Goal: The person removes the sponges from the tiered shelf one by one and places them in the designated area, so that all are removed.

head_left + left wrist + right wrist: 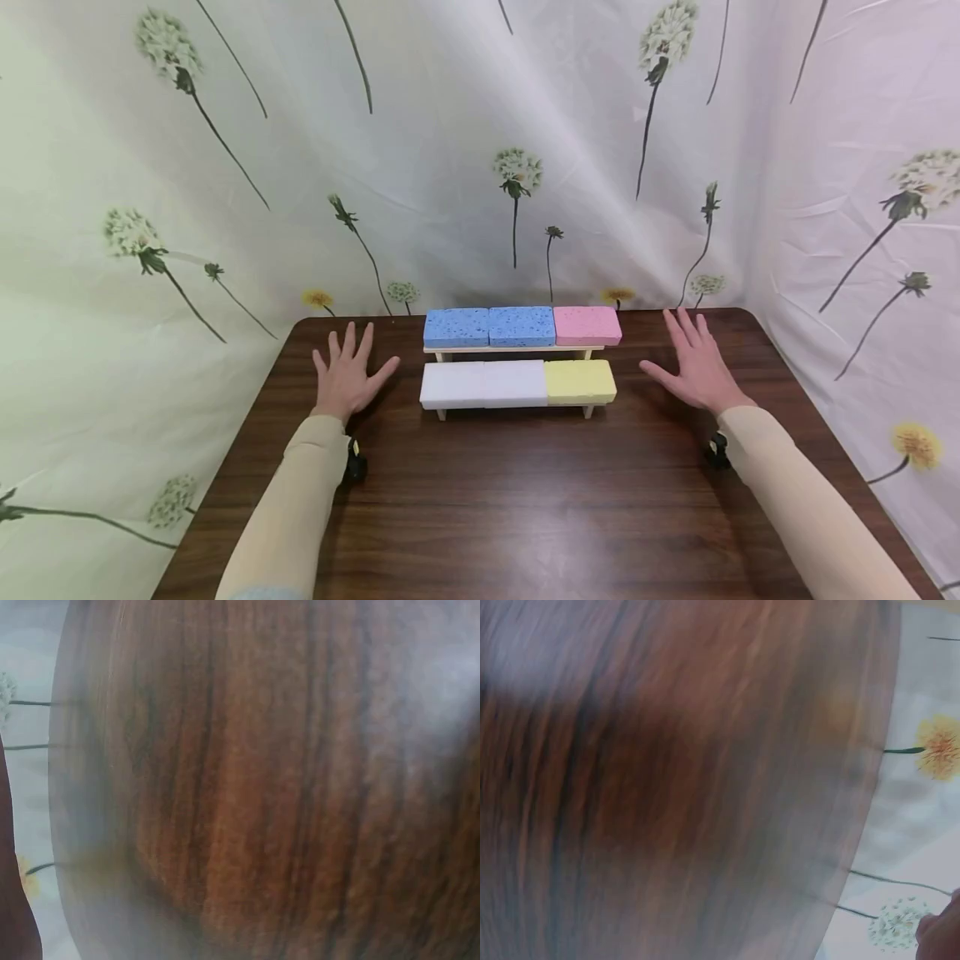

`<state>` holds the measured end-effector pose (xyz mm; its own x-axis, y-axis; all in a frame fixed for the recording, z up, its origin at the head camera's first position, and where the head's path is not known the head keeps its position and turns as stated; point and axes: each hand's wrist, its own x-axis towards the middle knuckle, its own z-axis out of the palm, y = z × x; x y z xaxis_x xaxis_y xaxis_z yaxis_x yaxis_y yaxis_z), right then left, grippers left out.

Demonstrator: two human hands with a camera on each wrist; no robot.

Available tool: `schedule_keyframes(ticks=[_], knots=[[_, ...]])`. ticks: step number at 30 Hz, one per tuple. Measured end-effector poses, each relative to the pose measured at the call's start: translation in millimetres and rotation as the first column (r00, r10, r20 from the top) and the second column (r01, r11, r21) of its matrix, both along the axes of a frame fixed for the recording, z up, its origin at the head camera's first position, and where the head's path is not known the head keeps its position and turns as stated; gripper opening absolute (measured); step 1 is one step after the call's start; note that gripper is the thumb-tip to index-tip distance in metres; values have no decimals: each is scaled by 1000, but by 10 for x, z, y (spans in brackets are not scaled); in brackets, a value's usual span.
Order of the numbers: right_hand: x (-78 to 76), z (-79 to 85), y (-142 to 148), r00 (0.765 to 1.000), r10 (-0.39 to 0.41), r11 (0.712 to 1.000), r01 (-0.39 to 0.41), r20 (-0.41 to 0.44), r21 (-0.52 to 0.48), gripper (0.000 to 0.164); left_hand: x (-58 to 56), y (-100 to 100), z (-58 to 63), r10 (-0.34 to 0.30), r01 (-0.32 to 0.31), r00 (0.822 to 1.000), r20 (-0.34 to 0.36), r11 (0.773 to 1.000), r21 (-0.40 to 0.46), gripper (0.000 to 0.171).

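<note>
My left hand (347,382) is spread over the table left of two low wooden racks, its thumb pointing toward them. On the other side my right hand (696,367) has its fingers spread too, and it holds nothing. The rear rack (517,349) carries two blue sponges (489,327) and a pink sponge (587,326) at its right end. Two white sponges (483,384) and a yellow sponge (580,382) line the front rack (588,411). Both hands are apart from the sponges. Only a sliver of each hand shows in the wrist views.
Dark wood-grain tabletop (517,500) stretches in front of the racks. A white curtain (450,167) printed with dandelions hangs behind the table and along both sides. Black wrist cameras sit under the left cuff (356,461) and the right cuff (717,450).
</note>
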<state>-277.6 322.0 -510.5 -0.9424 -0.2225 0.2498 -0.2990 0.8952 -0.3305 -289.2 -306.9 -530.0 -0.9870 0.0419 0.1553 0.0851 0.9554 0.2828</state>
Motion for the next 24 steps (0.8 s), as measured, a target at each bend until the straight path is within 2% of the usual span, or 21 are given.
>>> schedule_keyframes(ticks=[6, 11, 16, 24], knots=[[26, 77, -97, 996, 75, 994, -71, 48, -87, 101, 55, -15, -56, -14, 12, 1000, 19, 995, 100, 90], [40, 181, -206, 989, 106, 986, -91, 103, -139, 99, 109, -5, -79, -35, 32, 999, 7, 969, 247, 85], [22, 260, -302, 982, 141, 979, -119, 126, -164, 96, 149, 14, -110, -66, 77, 997, -40, 920, 384, 75], [-1, 341, -462, 974, 199, 964, -175, 106, -201, 96, 258, 165, -170, -94, 144, 989, -117, 823, 550, 62]])
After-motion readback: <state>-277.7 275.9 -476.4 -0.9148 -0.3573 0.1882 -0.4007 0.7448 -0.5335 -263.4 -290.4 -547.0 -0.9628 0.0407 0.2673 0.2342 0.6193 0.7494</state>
